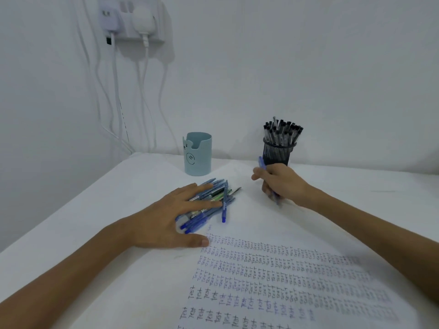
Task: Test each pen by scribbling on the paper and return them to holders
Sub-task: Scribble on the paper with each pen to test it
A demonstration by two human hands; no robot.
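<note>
A loose pile of pens [215, 198], mostly blue, lay on the white worktop [95, 210] just beyond the paper [273, 281], which was covered in rows of "Test". The left hand [175, 217] rested flat on the pile, fingers straight. The right hand [280, 184] had its grip clamped round a blue pen [262, 162], held upright. Behind, the pale blue holder [198, 153] showed no contents; the black mesh holder [278, 154] was packed with black-capped pens [282, 130].

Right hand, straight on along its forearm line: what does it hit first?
Probably the teal holder; only bare table shows between it and the right hand. Depth is unclear: it may pass just in front.
</note>
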